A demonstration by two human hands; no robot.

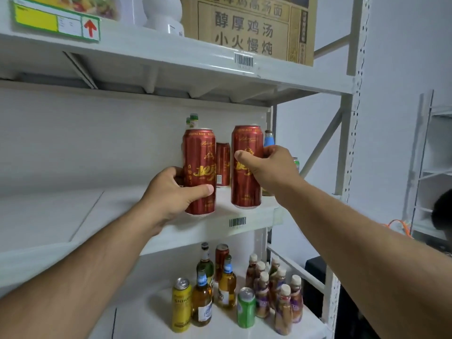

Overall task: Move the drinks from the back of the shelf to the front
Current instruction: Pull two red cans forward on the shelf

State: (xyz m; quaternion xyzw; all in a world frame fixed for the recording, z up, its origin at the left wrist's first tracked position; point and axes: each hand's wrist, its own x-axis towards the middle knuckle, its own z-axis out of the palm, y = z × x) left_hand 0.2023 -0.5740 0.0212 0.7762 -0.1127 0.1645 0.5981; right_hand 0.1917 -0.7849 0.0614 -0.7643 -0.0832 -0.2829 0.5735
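Observation:
On the middle shelf point(254, 222), my left hand point(171, 194) grips a tall red beer can point(199, 155) near the front edge. My right hand point(269, 165) grips a second tall red beer can point(245, 187), which stands at the front edge to the right. Between and behind them a third red can point(223, 165) stands further back. Green-capped bottles point(193, 121) peek over the left can. A blue-labelled bottle point(268, 139) shows behind the right can, and a green can point(296, 163) is mostly hidden by my right hand.
The lower shelf point(220, 324) holds a yellow can point(181, 307), a green can point(246, 307), several beer bottles and several small brown bottles. A cardboard box point(249, 28) and a white container point(163, 15) sit on the top shelf. A person's head point(442, 211) shows at the right edge.

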